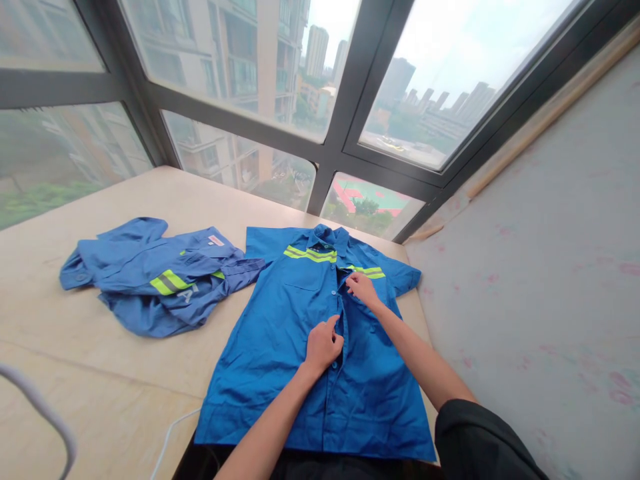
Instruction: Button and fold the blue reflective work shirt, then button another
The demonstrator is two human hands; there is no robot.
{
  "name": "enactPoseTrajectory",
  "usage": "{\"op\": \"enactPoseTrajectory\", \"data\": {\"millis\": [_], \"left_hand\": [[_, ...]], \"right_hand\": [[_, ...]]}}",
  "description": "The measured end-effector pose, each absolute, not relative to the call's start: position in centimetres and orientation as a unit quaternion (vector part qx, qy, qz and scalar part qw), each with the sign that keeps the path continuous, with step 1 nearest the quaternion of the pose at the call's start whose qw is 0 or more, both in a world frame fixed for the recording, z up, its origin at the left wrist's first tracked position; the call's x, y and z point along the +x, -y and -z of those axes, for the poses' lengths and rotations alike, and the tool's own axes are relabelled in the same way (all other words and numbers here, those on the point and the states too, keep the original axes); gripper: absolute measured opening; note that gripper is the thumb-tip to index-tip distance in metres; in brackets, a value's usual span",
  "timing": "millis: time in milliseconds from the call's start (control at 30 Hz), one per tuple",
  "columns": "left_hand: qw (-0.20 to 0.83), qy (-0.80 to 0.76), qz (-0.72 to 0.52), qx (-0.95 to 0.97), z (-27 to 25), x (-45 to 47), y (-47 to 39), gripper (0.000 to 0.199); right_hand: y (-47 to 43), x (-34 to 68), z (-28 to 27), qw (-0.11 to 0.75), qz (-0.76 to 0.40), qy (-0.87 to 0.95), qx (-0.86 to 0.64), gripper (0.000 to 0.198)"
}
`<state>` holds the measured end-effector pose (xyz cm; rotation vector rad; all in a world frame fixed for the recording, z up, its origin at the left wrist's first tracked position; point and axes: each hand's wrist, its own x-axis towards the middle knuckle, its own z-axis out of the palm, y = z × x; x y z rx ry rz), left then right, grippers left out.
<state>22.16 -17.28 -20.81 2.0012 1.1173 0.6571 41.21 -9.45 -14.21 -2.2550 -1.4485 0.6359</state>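
A blue short-sleeved work shirt [280, 333] with yellow reflective stripes lies flat, front up, on a light wooden table [100, 373], collar toward the window. My left hand [323, 345] pinches the button placket near the shirt's middle. My right hand [363, 290] grips the placket higher up, just below the chest stripes. Both hands rest on the fabric along the row of buttons.
A second blue shirt [160, 280] with reflective stripes lies crumpled to the left on the table. A white cord [167, 440] and a white curved object [45, 413] sit at the near left edge. Large windows stand behind; a pale wall [550, 267] runs along the right.
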Motion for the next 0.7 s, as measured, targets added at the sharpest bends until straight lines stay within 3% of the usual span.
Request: {"op": "enactPoseTrajectory", "data": {"millis": [133, 233, 400, 533, 700], "left_hand": [[0.403, -0.419, -0.271, 0.767, 20.7, 21.8, 17.4, 0.052], [0.434, -0.413, -0.29, 0.746, 20.7, 21.6, 17.4, 0.047], [0.428, -0.413, -0.311, 0.742, 21.0, 21.5, 17.5, 0.035], [0.4, -0.405, -0.308, 0.762, 21.3, 21.6, 17.6, 0.033], [0.387, -0.404, -0.308, 0.77, 21.3, 21.7, 17.5, 0.029]], "right_hand": [[6.8, 41.4, 13.2, 0.165, -0.118, 0.548, -0.811, 0.042], [4.3, 41.8, 12.8, 0.092, -0.122, 0.589, -0.794, 0.049], [1.4, 41.9, 13.8, -0.018, -0.157, 0.599, -0.785, 0.035], [0.9, 42.7, 13.8, -0.012, -0.132, 0.574, -0.808, 0.024], [1.3, 45.6, 12.7, 0.064, -0.093, 0.514, -0.85, 0.023]]}}
